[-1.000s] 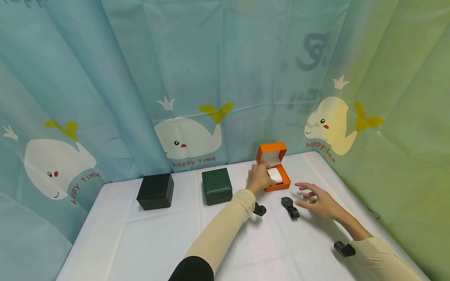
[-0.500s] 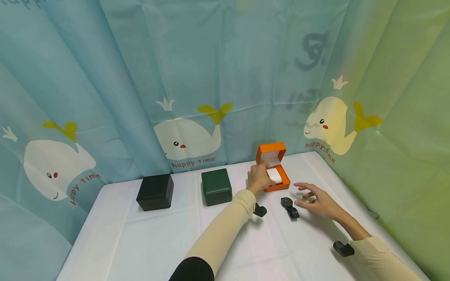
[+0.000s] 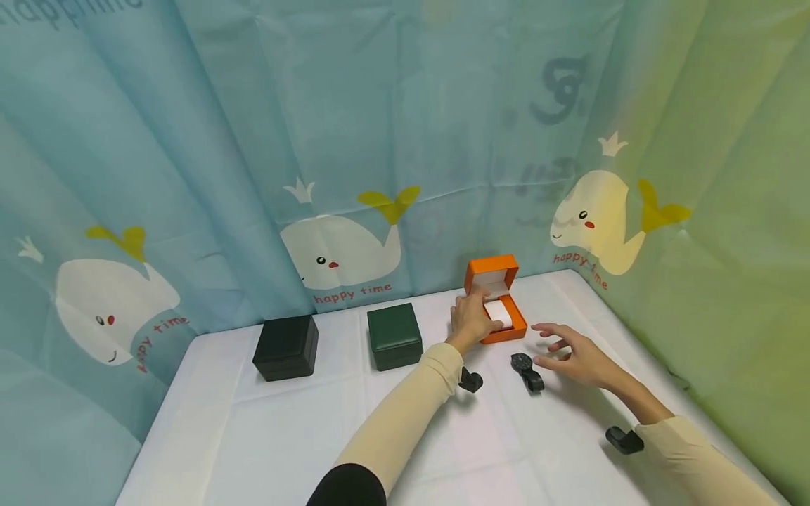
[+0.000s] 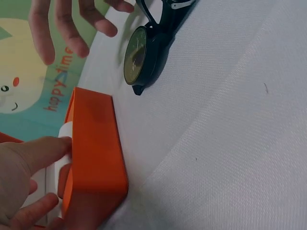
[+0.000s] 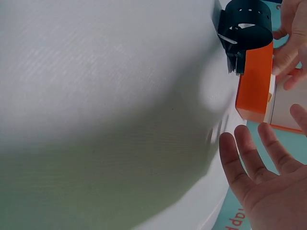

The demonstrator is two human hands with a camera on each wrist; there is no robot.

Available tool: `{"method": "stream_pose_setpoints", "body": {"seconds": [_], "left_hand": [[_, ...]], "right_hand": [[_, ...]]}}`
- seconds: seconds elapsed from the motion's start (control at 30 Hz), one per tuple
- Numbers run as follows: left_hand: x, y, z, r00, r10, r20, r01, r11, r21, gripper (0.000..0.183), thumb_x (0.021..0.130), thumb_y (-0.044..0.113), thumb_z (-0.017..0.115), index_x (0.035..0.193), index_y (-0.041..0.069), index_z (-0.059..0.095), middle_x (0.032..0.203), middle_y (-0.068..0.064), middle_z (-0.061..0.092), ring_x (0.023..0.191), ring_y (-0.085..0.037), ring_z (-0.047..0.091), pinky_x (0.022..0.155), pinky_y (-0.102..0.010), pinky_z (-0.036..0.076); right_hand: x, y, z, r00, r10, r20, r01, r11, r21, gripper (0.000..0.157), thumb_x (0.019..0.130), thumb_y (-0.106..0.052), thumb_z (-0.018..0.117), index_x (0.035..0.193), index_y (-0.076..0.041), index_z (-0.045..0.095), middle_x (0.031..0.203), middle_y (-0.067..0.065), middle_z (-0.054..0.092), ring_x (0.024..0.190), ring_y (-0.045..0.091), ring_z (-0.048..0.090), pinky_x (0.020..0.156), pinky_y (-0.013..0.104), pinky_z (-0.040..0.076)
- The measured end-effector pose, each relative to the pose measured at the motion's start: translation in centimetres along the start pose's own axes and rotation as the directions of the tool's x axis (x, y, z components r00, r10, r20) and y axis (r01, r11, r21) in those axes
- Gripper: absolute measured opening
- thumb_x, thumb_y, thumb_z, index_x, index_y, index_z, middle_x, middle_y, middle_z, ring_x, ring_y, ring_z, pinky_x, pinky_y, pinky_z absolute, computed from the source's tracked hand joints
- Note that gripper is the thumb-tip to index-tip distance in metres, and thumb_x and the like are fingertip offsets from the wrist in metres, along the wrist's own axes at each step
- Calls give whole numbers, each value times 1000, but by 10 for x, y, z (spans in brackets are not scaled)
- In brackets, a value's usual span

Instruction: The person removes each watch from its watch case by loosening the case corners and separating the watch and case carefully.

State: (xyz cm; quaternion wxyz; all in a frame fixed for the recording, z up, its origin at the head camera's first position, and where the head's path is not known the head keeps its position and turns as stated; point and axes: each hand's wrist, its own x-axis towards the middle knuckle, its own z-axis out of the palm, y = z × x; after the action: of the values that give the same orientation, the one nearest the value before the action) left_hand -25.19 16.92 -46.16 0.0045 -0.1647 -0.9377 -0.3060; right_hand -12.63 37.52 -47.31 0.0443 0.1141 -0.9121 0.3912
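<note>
An orange watch box [image 3: 504, 336] stands with its lid raised at the back right of the table. Inside it is a white watch cushion [image 3: 498, 313], which my left hand [image 3: 470, 320] pinches between thumb and fingers; the left wrist view shows the thumb [image 4: 50, 148] against the box's near wall. A black watch [image 3: 526, 371] lies just in front of the box, its strap buckled into a loop [image 5: 248, 24]. My right hand [image 3: 576, 356] hovers beside the watch, fingers spread and apart from it, holding nothing.
To the left on the white tablecloth [image 3: 304, 436] stand a closed green box [image 3: 394, 334] and a closed black box [image 3: 287, 346]. A blue curtain [image 3: 443, 176] rises behind the table and a green one [image 3: 734, 281] along its right side.
The head view has shifted slightly. Both hands, the box and the watch keep the same places relative to one another.
</note>
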Motion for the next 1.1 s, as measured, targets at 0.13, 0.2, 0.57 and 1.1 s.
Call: {"method": "stream_pose_setpoints", "body": {"seconds": [0.13, 0.2, 0.57, 1.1], "left_hand": [[-2, 0, -4, 997, 78, 1, -78, 997, 26, 66, 82, 42, 88, 139, 24, 61, 131, 7, 67, 117, -21, 55, 100, -37, 42], [-3, 1, -7, 992, 125, 11, -126, 991, 53, 66, 83, 44, 86, 139, 24, 61, 134, 7, 66, 119, -21, 54, 102, -38, 42], [-2, 2, -17, 967, 253, 33, -254, 952, 168, 65, 85, 49, 83, 141, 26, 60, 140, 12, 61, 119, -17, 54, 92, -32, 43], [-17, -6, -31, 914, 394, 100, -404, 856, 322, 66, 92, 57, 71, 148, 26, 54, 142, 1, 57, 114, -21, 53, 99, -37, 44]], "right_hand": [[2, -1, 1, 1000, 11, 14, -11, 1000, -3, 64, 91, -24, 81, 146, -6, 53, 132, 24, 60, 104, 36, 65, 79, 42, 59], [3, -3, 1, 1000, 15, 18, -15, 1000, -2, 64, 91, -25, 81, 146, -6, 53, 132, 25, 59, 104, 36, 65, 79, 43, 58], [8, -4, 2, 999, 27, 36, -27, 1000, -3, 66, 91, -26, 81, 146, -4, 52, 134, 24, 58, 107, 36, 65, 80, 38, 58], [10, -5, 2, 999, -1, 33, 2, 1000, -22, 66, 91, -28, 81, 146, -3, 52, 135, 26, 57, 107, 39, 65, 82, 44, 59]]}}
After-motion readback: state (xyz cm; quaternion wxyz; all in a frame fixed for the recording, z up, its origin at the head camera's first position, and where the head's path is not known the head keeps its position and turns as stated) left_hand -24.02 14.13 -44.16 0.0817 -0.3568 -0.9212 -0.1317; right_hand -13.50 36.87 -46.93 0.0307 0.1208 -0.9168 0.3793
